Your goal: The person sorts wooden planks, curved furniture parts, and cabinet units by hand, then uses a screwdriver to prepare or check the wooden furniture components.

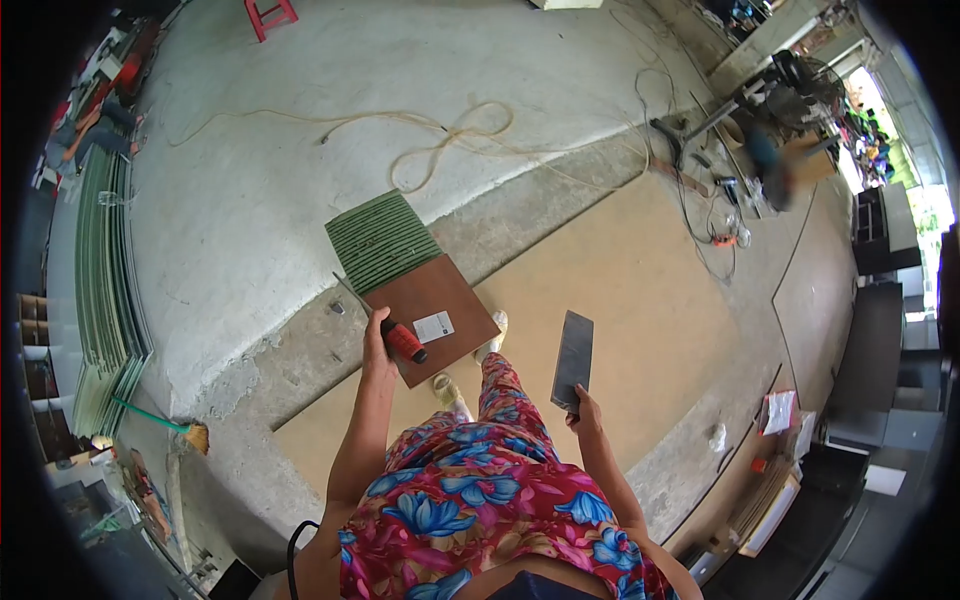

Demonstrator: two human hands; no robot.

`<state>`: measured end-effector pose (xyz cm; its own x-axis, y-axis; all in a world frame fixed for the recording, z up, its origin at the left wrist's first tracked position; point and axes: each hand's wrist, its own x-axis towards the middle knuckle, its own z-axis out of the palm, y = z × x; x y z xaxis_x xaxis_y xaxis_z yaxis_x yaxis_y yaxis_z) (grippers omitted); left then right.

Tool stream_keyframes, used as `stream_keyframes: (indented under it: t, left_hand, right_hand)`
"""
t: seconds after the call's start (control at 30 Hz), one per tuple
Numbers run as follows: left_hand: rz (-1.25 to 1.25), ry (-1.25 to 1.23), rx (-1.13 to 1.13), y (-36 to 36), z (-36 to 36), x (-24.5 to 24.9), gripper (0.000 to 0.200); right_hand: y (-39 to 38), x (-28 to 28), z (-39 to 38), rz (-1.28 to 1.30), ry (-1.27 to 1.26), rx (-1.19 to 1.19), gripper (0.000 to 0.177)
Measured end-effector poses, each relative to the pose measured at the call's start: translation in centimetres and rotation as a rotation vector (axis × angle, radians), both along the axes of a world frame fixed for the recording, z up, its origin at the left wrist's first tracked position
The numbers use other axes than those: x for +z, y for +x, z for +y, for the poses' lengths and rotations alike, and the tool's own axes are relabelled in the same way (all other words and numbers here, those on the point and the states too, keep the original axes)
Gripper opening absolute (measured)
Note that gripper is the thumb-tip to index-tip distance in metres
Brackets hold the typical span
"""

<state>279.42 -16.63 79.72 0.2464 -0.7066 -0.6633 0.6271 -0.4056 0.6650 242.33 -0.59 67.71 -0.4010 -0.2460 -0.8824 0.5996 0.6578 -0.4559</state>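
My left hand (377,338) is closed round a tool with a red and black handle (404,341) and a thin blade that points up and left. Below it lies a brown board (430,285) with a white label (433,327), beside a stack of green-edged pieces (380,238). Out to the right, my right hand (585,410) grips the lower end of a flat dark grey rectangular piece (573,360), held over the large tan board (640,300).
A pale hose (440,150) lies coiled on the floor. Green sheets (100,280) stand at the left, near a broom (196,437). A fan (800,95), cables and a person (780,175) are at upper right. Another person (95,130) is at upper left.
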Motion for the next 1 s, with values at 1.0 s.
stream_keyframes:
  t: [1.0]
  left_hand:
    - [-0.021, -0.088, 0.469, 15.9, -30.4, -1.0, 0.035]
  right_hand:
    - [8.9, -1.9, -46.5, -0.05, 0.066, 0.354, 0.027]
